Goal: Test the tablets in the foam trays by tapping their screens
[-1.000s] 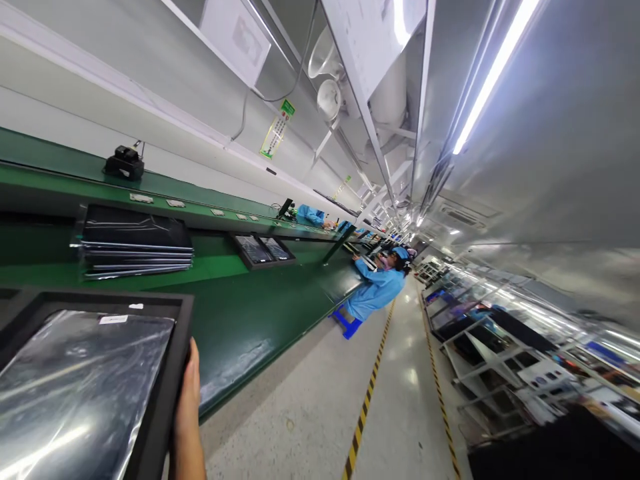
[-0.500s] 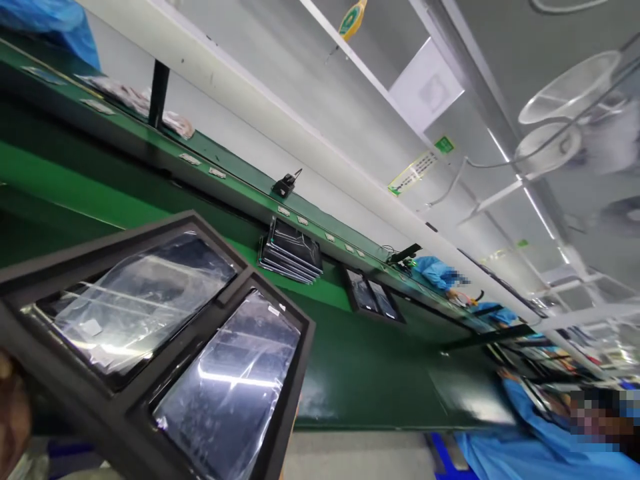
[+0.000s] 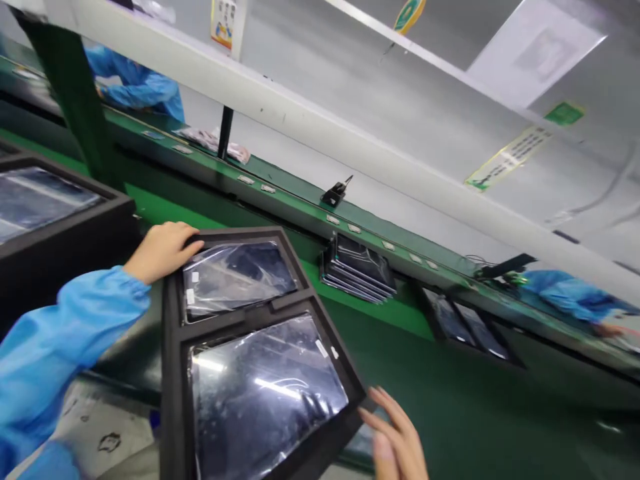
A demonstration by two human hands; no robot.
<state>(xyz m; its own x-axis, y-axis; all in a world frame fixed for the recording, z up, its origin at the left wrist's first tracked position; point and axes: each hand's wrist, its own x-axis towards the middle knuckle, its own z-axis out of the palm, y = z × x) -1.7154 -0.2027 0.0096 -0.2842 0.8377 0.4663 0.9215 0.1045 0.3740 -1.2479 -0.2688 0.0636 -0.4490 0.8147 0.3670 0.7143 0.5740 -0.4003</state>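
A black foam tray (image 3: 173,373) tilts in front of me above the green bench. Two dark glass screen panels lie in its recesses in thin transparent film: a smaller-looking far panel (image 3: 240,273) and a near panel (image 3: 265,393). My left hand (image 3: 163,252), in a blue sleeve, grips the tray's far left corner with the thumb over the rim. At the right corner, my right hand (image 3: 395,433) holds the edge between fingers and thumb; part of that hand is cut off by the frame.
Another foam tray with a panel (image 3: 40,200) stands at left. A stack of dark panels (image 3: 357,267) and a further two-panel tray (image 3: 465,323) lie along the green bench (image 3: 465,400). Co-workers in blue sleeves (image 3: 145,87) (image 3: 565,293) work beyond the shelf.
The view has swung left, so the bench things appear further right. The foam tray has turned and sits lower against the bench. Both hands now show on its edges.
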